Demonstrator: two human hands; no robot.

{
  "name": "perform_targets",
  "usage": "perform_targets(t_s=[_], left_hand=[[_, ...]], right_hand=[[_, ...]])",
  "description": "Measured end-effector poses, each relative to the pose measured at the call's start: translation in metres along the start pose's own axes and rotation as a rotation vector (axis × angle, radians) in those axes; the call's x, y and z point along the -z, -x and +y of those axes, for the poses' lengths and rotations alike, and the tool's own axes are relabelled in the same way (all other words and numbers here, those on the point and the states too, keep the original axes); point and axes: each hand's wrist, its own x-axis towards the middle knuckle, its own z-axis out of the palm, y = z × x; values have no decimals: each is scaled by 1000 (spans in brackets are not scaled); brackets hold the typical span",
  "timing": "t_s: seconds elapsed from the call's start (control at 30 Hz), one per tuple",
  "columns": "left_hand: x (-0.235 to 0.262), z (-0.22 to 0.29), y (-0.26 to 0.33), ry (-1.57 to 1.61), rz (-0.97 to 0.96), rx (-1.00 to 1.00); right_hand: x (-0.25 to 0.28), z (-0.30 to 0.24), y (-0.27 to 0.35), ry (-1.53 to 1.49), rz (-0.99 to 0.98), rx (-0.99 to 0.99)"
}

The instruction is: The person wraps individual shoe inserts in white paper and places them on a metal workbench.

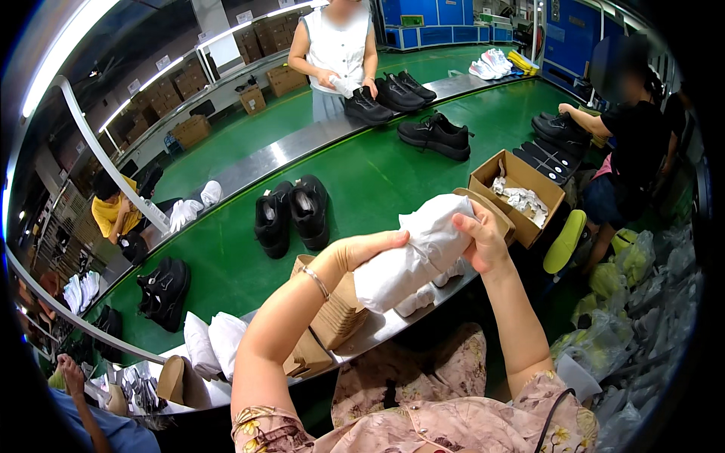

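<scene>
I hold a bundle wrapped in white tissue paper (415, 253) in front of me with both hands. My left hand (362, 248) grips its lower left side; a thin bracelet sits on that wrist. My right hand (479, 241) clasps its upper right end. What the paper covers is hidden. Just below the bundle lie more white wrapped pieces (419, 298) on the metal table edge (377, 328). A stack of folded brown cardboard (336, 317) stands by my left forearm.
A green conveyor belt (362, 189) carries pairs of black shoes (293, 215), (436, 136). An open cardboard box (521, 196) with crumpled paper sits to the right. A person in white stands across the belt; another in black sits at the right. Plastic bags (634, 302) pile at the right.
</scene>
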Motion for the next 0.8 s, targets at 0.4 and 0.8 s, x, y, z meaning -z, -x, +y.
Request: perform_targets(t_s=[0.4, 0.8], left_hand=[[17, -10, 19, 144, 65, -183], [26, -2, 3, 145, 785, -636]], right_hand=[[5, 28, 7, -162, 165, 53], [8, 85, -75, -400, 675, 343]])
